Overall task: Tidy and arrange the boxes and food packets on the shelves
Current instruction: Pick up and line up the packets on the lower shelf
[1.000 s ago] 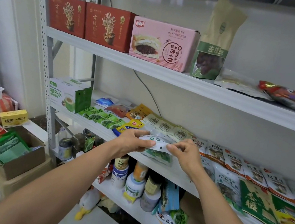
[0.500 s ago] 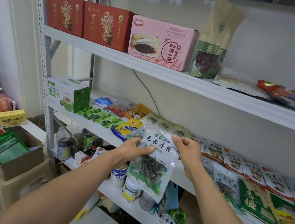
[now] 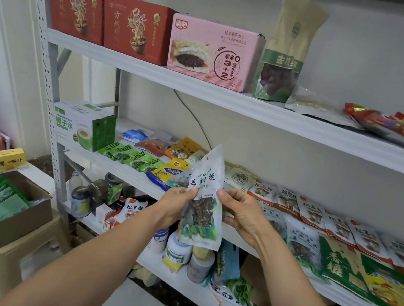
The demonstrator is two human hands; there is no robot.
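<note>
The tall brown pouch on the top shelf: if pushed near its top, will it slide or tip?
Probably it bends first: the pouch looks creased and flat in its upper part. It may then tip, standing tall on a narrow base. Dark contents show only in its low window, so a push near the base might slide it instead.

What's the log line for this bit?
left hand: grips packet | right hand: grips packet | packet: upright, mid-air
</note>
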